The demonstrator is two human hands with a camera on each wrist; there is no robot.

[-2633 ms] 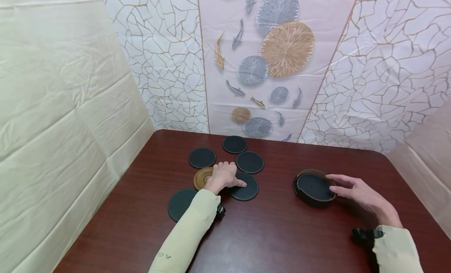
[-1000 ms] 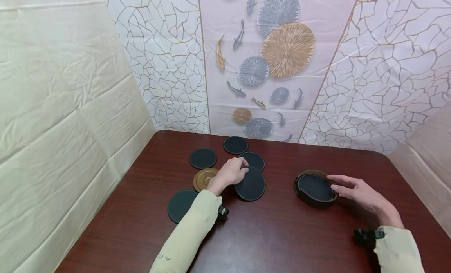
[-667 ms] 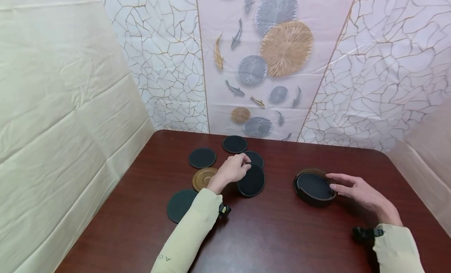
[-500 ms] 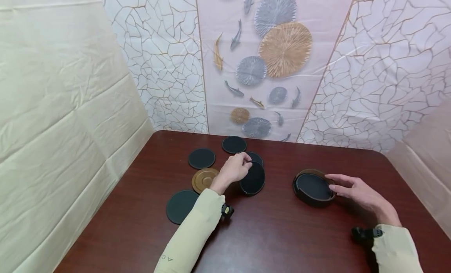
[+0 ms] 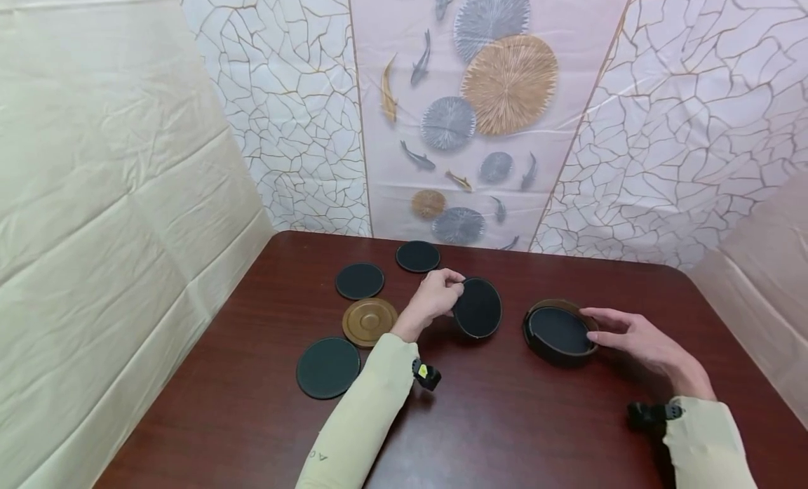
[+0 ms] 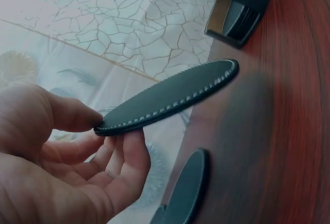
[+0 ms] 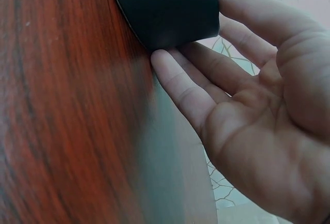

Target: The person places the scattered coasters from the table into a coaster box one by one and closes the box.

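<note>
My left hand pinches a round black coaster by its edge, thumb above and fingers below. The coaster is tilted above the table, its pale stitched rim plain in the left wrist view. To its right stands a round dark coaster holder with a brown inner wall and a stack of black coasters inside. My right hand holds the right side of that holder between thumb and fingers. In the right wrist view the fingers lie against the holder's black outer wall.
On the left of the dark red table lie black coasters at the back and back left. A brown ridged disc and a greenish-black coaster lie nearer. A patterned cloth hangs behind.
My left hand has lifted the coaster from the table and carried it to the right, towards the holder. My right hand has stayed at the holder.
</note>
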